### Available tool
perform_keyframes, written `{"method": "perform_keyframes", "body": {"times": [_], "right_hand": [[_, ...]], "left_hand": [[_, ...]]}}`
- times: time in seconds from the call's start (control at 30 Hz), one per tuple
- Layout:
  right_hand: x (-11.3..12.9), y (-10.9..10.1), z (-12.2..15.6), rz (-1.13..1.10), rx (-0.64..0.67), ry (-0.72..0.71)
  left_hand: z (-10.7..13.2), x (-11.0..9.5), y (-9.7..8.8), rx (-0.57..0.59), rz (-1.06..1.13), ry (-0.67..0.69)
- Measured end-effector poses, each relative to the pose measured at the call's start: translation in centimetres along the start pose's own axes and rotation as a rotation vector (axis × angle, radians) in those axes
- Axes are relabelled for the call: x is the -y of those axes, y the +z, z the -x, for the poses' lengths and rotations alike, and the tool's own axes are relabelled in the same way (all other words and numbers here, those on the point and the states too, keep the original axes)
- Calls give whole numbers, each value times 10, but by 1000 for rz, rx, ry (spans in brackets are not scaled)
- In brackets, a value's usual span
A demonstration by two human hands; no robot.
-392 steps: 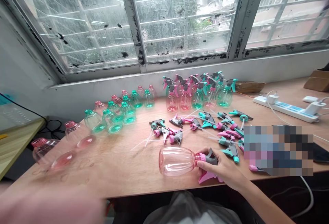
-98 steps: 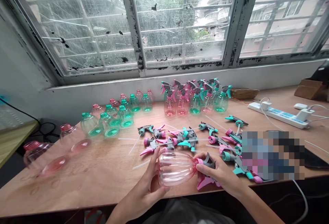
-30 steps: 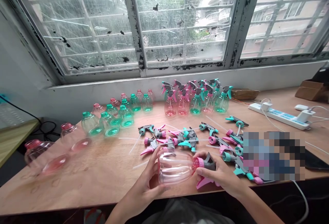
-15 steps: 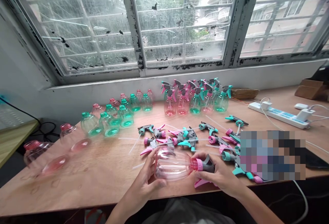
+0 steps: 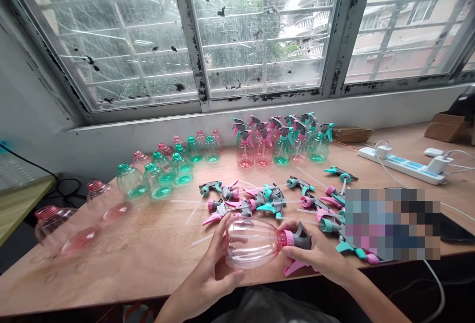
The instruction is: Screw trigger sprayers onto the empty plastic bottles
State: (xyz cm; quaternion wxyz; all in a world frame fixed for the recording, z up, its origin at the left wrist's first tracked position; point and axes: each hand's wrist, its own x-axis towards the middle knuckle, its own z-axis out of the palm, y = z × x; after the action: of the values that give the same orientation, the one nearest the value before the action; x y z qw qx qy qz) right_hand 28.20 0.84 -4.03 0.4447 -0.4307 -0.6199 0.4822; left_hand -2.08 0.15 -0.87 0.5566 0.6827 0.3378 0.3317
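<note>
A clear pink spray bottle (image 5: 252,251) lies on its side in the air above the table's front edge, base to the left. My left hand (image 5: 213,268) curls around its base, the fingers behind and the thumb below. At the neck, my right hand (image 5: 315,251) grips the grey and pink trigger sprayer (image 5: 297,240), whose pink collar sits on the bottle's mouth. The pink trigger (image 5: 297,267) points down toward me. Just beyond my hands lies a heap of loose pink, teal and grey trigger sprayers (image 5: 247,207) with their tubes.
Several open pink and green bottles (image 5: 160,189) stand at the left. Several bottles with sprayers fitted (image 5: 282,150) stand by the window. A white power strip (image 5: 403,166) and a cardboard box (image 5: 445,127) are at the right. A blurred patch hides part of the right side.
The bottle has shifted slightly down and right, its base tipping a little lower. My left thumb has moved slightly down with it. My right hand stays at the neck.
</note>
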Motion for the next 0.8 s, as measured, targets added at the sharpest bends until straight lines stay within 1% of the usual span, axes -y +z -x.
{"method": "perform_keyframes", "body": {"times": [0.13, 0.3, 0.47, 0.57, 0.67, 0.8], "right_hand": [[4, 1, -1, -39, 20, -10], [8, 3, -1, -41, 24, -32], [7, 4, 0, -34, 32, -57], [5, 4, 1, -40, 34, -59], [4, 4, 0, -45, 37, -62], [5, 4, 0, -46, 37, -44]], "left_hand": [[-1, 1, 0, 7, 46, 10], [0, 6, -3, -4, 20, -11], [-1, 1, -3, -14, -23, -23], [-2, -5, -2, -32, -30, 1], [-3, -8, 0, -24, 2, 45], [-4, -6, 2, -21, 37, 63]]}}
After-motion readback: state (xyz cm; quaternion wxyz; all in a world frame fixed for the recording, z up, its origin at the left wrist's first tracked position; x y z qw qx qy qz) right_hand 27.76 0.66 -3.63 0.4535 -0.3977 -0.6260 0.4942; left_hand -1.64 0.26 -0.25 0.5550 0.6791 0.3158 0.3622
